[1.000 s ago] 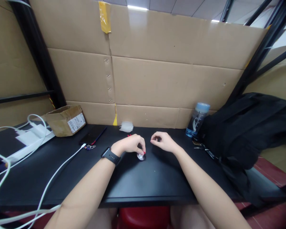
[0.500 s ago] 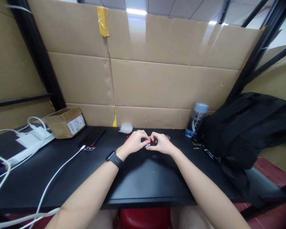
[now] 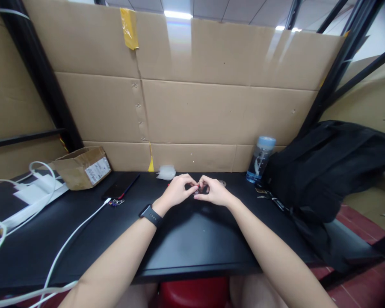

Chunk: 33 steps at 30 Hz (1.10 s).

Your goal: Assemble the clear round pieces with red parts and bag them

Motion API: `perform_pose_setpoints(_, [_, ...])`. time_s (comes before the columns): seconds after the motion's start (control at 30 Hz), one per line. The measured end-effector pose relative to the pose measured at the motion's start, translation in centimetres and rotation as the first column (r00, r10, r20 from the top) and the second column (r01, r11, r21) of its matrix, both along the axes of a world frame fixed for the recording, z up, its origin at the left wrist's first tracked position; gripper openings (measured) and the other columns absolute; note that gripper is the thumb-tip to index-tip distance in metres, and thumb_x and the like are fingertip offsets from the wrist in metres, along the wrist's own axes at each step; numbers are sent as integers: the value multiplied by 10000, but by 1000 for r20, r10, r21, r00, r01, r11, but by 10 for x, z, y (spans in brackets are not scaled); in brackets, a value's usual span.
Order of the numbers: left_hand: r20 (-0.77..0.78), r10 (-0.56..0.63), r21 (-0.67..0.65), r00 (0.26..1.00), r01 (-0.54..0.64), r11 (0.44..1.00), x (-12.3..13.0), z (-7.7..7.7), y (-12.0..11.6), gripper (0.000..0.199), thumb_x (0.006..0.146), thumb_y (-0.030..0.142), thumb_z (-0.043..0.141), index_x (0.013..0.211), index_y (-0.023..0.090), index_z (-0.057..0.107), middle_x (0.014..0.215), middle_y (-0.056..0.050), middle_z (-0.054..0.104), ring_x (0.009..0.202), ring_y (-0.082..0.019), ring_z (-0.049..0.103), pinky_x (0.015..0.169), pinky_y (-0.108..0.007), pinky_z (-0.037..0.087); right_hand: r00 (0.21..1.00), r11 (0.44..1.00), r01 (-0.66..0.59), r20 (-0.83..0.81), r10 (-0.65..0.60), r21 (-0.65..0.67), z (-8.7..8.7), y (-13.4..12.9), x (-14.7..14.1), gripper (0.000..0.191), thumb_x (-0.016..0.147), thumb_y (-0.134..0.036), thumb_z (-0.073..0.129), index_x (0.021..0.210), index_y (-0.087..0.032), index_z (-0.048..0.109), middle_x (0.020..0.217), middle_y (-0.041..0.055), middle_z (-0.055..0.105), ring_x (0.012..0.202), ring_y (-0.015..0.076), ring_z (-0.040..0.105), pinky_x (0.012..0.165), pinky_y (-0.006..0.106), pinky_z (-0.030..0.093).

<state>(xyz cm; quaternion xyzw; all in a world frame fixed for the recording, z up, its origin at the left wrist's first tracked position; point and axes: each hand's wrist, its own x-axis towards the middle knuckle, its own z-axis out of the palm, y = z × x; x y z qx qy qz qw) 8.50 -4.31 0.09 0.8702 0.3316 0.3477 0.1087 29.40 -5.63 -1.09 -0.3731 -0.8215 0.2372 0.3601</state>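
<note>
My left hand (image 3: 179, 189), with a dark watch (image 3: 150, 214) on its wrist, is closed with thumb and fingers pinched together. Facing it, my right hand (image 3: 213, 191) is also curled, its fingertips meeting those of the left. Between them they hold a small red and silvery object (image 3: 197, 190), mostly covered by the fingers and too small to name. Just behind the left hand lies a crumpled whitish wrapping (image 3: 166, 172). A bit of red shows beside that hand. Partly hidden behind the right hand is a small ring-shaped thing (image 3: 223, 183).
On the black table (image 3: 199, 248), a phone (image 3: 118, 188) with a white cable, a cardboard box (image 3: 83, 169) and a white power strip (image 3: 48, 199) stand left. A water bottle (image 3: 261, 160) and black backpack (image 3: 330, 171) stand right. A cardboard wall (image 3: 192, 111) closes the back.
The whole view has shifted slightly, so things appear a little further left. Both hands stay together around the small object, of which less red and silver shows now.
</note>
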Motion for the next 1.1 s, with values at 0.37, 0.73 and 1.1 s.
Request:
perform_pose_setpoints(0.37, [90,90,-9,992,-89,996,-5,1,7,156,913,287,583,899,185,699,887,-54,699,809,-182,636,767,-294,478,882,970,-114,-471,-1,-216,-4,8,-3,484,708,-410,829,846,-243,396,1205,89,662,1005,193,672,880,377,537])
perform_pose_setpoints(0.73, [144,39,-10,989,-37,999,0,-1,4,120,861,269,657,835,187,740,860,-42,699,782,-157,636,744,-266,488,834,945,-211,-550,40,-250,-7,6,-7,521,704,-375,849,921,-269,388,1205,57,649,1046,196,673,941,410,550])
perform_pose_setpoints(1.1, [-189,293,14,937,-296,955,-90,-14,59,210,859,373,648,891,221,789,898,-52,742,768,-183,649,709,-262,462,917,915,399,-18,-399,56,-12,40,68,331,685,-284,770,922,-233,546,955,34,703,801,185,659,747,314,516])
